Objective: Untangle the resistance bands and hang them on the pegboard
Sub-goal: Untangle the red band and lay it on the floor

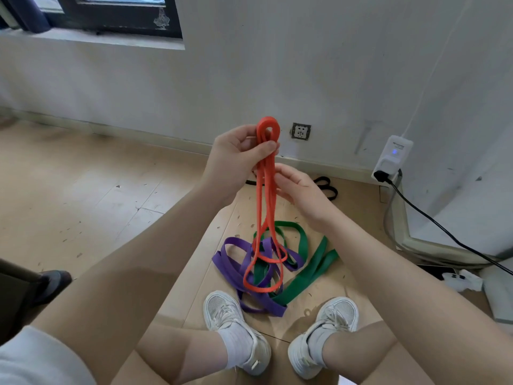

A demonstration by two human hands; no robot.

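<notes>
Holding the thin orange rubber band up high, the left hand pinches its top loop. The right hand pinches the strands just below. It hangs straight down, maybe still caught in the purple band and green band on the floor.

The black band on the far floor is mostly hidden behind the right hand and the left hand. The left fingers cover part of the orange band. Purple band and green band overlap, hiding each other's loops. The window is cut off at the top edge
</notes>
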